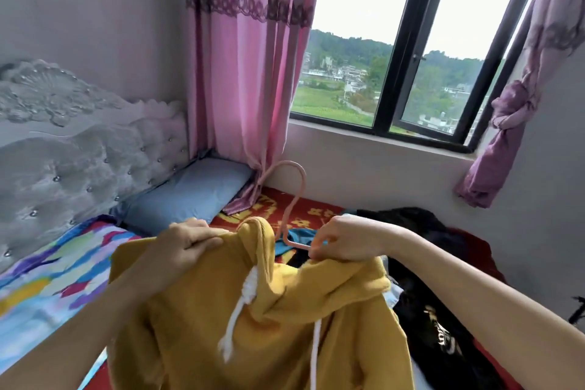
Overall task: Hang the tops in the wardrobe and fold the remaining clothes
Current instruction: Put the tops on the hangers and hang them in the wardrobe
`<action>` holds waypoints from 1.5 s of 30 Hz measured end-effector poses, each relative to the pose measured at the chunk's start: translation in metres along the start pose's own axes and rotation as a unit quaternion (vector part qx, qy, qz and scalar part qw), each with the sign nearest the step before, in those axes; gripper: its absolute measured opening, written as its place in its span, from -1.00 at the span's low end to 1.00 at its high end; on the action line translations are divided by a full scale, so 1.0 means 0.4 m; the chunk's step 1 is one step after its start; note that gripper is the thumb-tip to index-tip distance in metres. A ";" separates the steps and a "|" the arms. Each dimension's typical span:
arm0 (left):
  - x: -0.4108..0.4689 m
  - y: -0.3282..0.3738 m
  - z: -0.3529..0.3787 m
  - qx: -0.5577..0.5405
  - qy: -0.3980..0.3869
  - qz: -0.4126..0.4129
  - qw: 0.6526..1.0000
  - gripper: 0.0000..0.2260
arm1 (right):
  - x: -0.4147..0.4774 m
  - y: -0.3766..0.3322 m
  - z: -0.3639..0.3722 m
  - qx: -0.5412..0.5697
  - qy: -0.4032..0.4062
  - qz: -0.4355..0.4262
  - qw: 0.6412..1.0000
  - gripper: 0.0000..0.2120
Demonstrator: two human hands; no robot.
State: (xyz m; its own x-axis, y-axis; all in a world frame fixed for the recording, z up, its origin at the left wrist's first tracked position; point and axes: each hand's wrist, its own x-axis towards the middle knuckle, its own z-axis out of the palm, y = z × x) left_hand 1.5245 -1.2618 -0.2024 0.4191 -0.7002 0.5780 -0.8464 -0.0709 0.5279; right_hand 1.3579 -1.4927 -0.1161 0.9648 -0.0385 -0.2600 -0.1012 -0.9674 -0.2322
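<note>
Over the bed [63, 263], a person holds up a yellow hoodie [253, 326] at chest height, its front facing the camera and its white cords [235, 323] dangling. The left grip [186, 245] is clenched around the fabric at one shoulder, fingers curled over the top edge. The right grip [343, 241] pinches the other shoulder together with one arm of a pink hanger [303, 179]. The hanger's hook stands up free above the neckline. How far its far arm reaches inside the hoodie cannot be seen, since the cloth hides it.

Judging by this, the work is at an early or middle stage. The hoodie is being fitted onto its hanger and is not yet settled on it, and no wardrobe is in view, so the hanging itself is still ahead. A heap of black clothes [427, 310] lies loose on the bed beside the right forearm, and a blue garment [302, 234] shows just behind the hanger. Neither looks folded, and no folded stack appears anywhere in view. What remains, then, seems to be seating the hanger, carrying the hoodie to the wardrobe, and sorting the heap into tops to hang and other clothes to fold.
</note>
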 end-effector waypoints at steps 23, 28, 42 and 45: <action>-0.362 0.001 -0.391 -0.038 0.074 -0.248 0.965 -0.29 | 0.220 -0.202 0.044 0.103 0.263 -0.226 0.932 -0.81; -0.382 0.082 -0.418 0.163 -0.007 -0.165 0.973 -0.55 | 0.248 -0.282 0.063 0.147 0.247 -0.264 0.921 -0.78; -0.877 0.426 -0.426 0.345 0.197 -0.359 0.844 -0.73 | 0.169 -0.689 0.301 0.171 0.187 -0.410 0.876 -0.72; -0.952 0.479 -0.445 0.324 0.163 -0.500 0.787 -0.71 | 0.147 -0.783 0.339 0.188 0.168 -0.449 0.857 -0.80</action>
State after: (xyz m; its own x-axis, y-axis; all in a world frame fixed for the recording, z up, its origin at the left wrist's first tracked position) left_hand 1.2612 -0.8822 -0.2104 0.9541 0.1475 0.2606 0.0139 -0.8912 0.4535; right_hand 1.4133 -1.1579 -0.1859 0.7037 0.5489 0.4512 0.7088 -0.4984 -0.4991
